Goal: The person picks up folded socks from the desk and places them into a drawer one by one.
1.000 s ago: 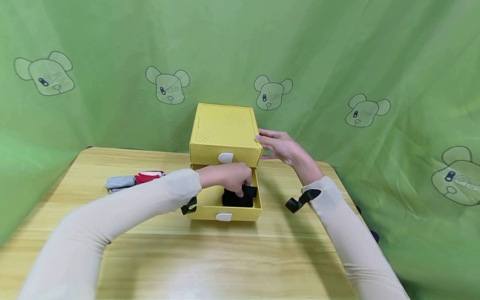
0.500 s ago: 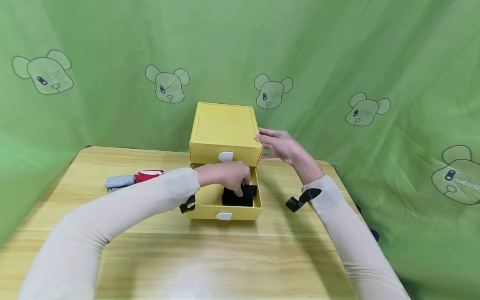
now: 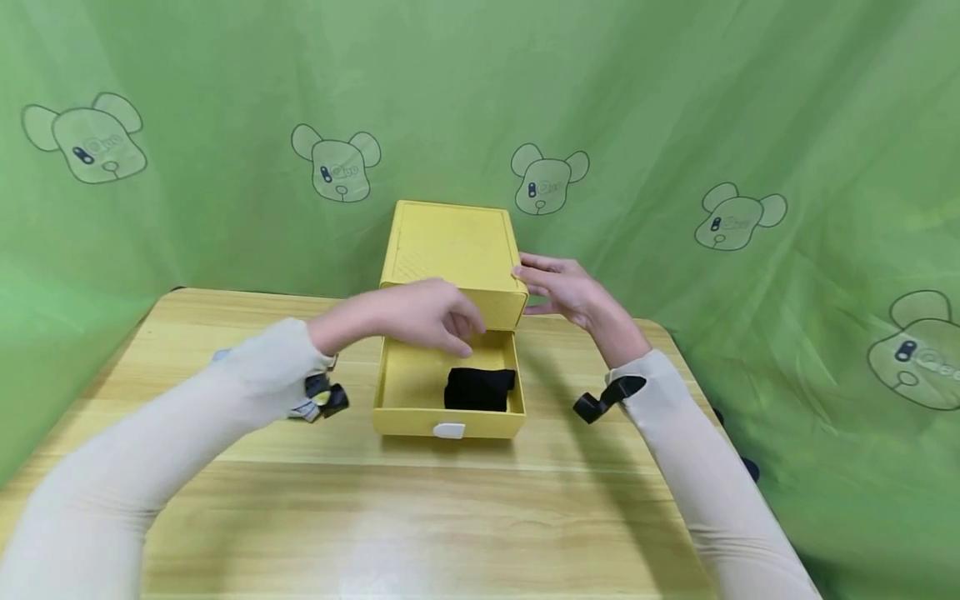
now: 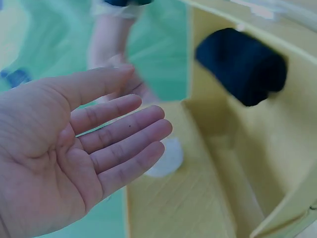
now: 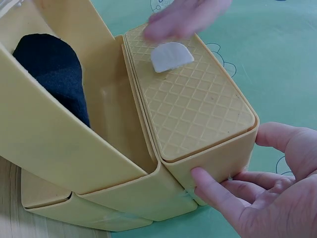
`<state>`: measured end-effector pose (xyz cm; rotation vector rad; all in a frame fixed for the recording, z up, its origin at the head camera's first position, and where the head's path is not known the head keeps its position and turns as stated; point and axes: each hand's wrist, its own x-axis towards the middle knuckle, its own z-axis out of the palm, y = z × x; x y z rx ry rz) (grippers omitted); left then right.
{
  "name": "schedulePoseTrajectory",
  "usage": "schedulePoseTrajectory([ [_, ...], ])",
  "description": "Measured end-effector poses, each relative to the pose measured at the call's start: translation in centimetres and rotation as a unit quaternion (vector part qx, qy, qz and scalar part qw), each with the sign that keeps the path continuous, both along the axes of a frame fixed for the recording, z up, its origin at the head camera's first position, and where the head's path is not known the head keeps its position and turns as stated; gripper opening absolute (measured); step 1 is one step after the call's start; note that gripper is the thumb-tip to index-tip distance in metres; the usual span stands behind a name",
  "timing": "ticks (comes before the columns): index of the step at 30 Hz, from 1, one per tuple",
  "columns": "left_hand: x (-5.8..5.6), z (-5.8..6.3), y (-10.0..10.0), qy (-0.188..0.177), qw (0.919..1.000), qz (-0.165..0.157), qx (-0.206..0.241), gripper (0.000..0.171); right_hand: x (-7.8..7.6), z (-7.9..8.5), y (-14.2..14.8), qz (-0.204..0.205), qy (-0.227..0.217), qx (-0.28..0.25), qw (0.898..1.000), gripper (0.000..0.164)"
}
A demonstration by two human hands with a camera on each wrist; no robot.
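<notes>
Cloth (image 3: 480, 389), black and rolled, lies in the pulled-out drawer (image 3: 410, 422), just below the fingertips of the left hand (image 3: 429, 312) and apart from them. Those fingers are loosely extended side by side, pinching nothing. Beyond them stands the yellow cabinet (image 3: 453, 242); to their right, the right hand (image 3: 572, 293) rests spread fingers against its side. Putting the black cloth inside looks done, while the drawer is not yet pushed in. Well left of the left fingers, a pale blue-grey piece (image 3: 222, 354), perhaps fabric, lies outside on the wooden table (image 3: 450, 517), mostly hidden by the sleeve (image 3: 247, 383).
</notes>
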<state>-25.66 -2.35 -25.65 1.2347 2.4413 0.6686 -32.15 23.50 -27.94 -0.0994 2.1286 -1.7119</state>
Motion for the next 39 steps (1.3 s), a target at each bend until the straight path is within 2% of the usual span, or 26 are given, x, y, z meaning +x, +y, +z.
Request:
schedulePoseTrajectory([
  [4, 0.5, 0.6, -3.9, 0.011, 0.9980, 0.041, 0.048, 0.040, 0.1, 0.0, -0.1, 0.001, -0.001, -0.002, 1.000, 0.065],
  [7, 0.7, 0.3, -6.9, 0.012, 0.9931, 0.088, 0.077, 0.039, 0.1, 0.0, 0.0, -0.002, -0.002, -0.003, 1.000, 0.064],
  [12, 0.8, -1.5, -11.5, 0.003, 0.9809, 0.162, 0.107, 0.035, 0.0, 0.0, 0.0, 0.001, 0.000, 0.000, 1.000, 0.065],
  [16, 0.8, -3.8, -13.9, 0.001, 0.9768, 0.191, 0.097, 0.032, 0.0, 0.0, 0.0, 0.001, -0.001, 0.001, 1.000, 0.065],
  [20, 0.7, -6.6, -15.6, 0.001, 0.9780, 0.196, 0.070, 0.028, 0.0, 0.0, 0.0, 0.004, -0.001, 0.000, 1.000, 0.065],
  [24, 0.3, -9.3, -16.9, 0.010, 0.9811, 0.188, 0.043, 0.026, 0.0, -0.1, 0.0, 0.004, 0.000, -0.001, 1.000, 0.065],
  [28, 0.3, -11.3, -17.8, 0.012, 0.9843, 0.175, 0.014, 0.027, 0.0, -0.1, 0.1, 0.003, 0.000, 0.001, 1.000, 0.065],
  [33, 0.5, -12.6, -18.2, 0.015, 0.9842, 0.175, -0.025, 0.031, 0.0, -0.2, 0.1, 0.005, -0.001, 0.004, 1.000, 0.066],
  [39, 0.6, -13.0, -17.9, 0.009, 0.9806, 0.189, -0.052, 0.035, 0.0, -0.1, 0.1, 0.006, 0.000, 0.002, 1.000, 0.066],
])
